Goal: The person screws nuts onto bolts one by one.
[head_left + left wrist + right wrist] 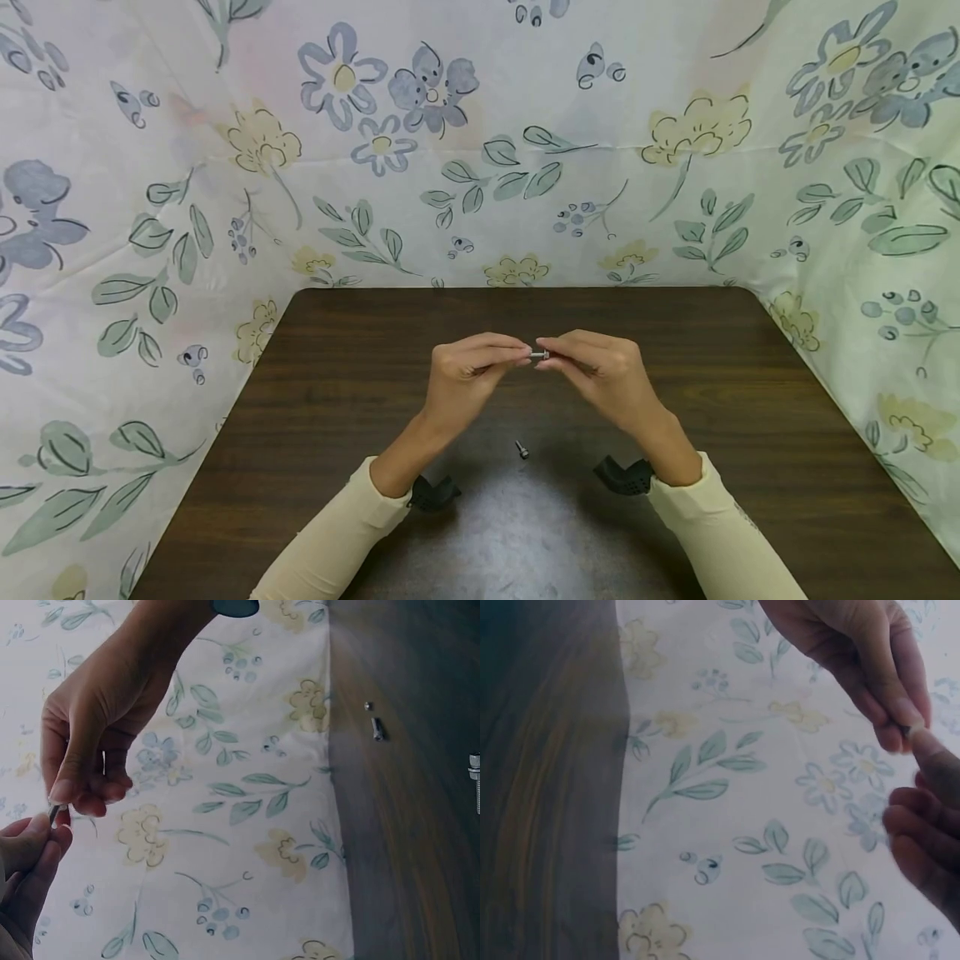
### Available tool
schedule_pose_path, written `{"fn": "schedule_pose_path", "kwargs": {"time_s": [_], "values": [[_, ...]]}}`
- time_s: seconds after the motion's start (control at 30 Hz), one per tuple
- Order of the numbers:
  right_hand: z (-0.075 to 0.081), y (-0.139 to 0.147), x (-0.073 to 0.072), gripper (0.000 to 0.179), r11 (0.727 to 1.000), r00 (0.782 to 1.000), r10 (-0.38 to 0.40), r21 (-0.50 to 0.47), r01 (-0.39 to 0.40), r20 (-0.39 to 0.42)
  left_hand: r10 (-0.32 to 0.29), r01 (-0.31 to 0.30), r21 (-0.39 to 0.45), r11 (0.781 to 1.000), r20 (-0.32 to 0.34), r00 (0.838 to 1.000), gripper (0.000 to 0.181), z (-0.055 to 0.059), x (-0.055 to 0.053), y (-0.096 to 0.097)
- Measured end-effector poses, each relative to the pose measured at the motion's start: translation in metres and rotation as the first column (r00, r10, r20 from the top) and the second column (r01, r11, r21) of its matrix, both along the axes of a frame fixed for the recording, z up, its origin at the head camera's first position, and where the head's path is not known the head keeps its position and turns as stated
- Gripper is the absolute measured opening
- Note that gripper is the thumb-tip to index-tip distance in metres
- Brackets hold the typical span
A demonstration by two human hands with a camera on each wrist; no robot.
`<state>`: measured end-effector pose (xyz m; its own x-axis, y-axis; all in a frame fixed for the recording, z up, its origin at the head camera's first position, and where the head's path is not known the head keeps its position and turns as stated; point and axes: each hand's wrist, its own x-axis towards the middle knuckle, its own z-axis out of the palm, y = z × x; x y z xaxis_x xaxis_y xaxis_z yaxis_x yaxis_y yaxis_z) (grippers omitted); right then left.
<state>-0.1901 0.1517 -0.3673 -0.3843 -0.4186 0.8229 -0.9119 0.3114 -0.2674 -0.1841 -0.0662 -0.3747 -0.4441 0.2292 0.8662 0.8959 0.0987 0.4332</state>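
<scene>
In the head view a small silver bolt [537, 355] lies level between the two hands, above the table. My left hand [471, 371] pinches its left end between thumb and fingertips. The thumb and fingertips of my right hand [603, 375] pinch round the wider right end. Fingers hide most of the metal, and I cannot tell whether a nut sits on that end. From the left wrist view, the bolt [54, 813] shows as a short dark piece between both hands' fingertips. Nearer my body, a second bolt [522, 451] lies on the table.
The dark wood-grain table [360, 400] stands against floral cloth [480, 192] at the back and sides. On the table in the left wrist view, a small metal piece [368, 706] lies by a bolt [377, 730], and another bolt [475, 776] shows at the right edge.
</scene>
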Motion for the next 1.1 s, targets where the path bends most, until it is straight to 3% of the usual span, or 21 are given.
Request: {"fn": "schedule_pose_path", "kwargs": {"time_s": [0.17, 0.7, 0.97, 1.1], "values": [[-0.0011, -0.0037, -0.0007, 0.021, 0.997, 0.999, -0.008, -0.079, 0.005, -0.036, 0.003, -0.003, 0.022, 1.000, 0.018, 1.000, 0.013, 0.0001, -0.0007, -0.0001], [-0.0018, -0.0034, -0.0017, 0.027, 0.997, 0.999, 0.031, -0.075, -0.032, -0.012, -0.002, 0.001, 0.020, 1.000, 0.025, 1.000, 0.014, -0.0006, -0.0005, -0.0013], [-0.0008, -0.0034, -0.0004, 0.015, 0.997, 0.999, 0.030, -0.069, -0.031, -0.022, 0.038, -0.039, -0.014, 0.999, -0.028, 0.999, 0.015, -0.0011, 0.0003, -0.0007], [-0.0010, -0.0033, -0.0008, 0.024, 0.998, 0.999, 0.025, -0.051, -0.026, -0.021, 0.048, -0.049, -0.024, 0.998, -0.056, 0.997, 0.015, -0.0009, 0.0006, -0.0002]]}}
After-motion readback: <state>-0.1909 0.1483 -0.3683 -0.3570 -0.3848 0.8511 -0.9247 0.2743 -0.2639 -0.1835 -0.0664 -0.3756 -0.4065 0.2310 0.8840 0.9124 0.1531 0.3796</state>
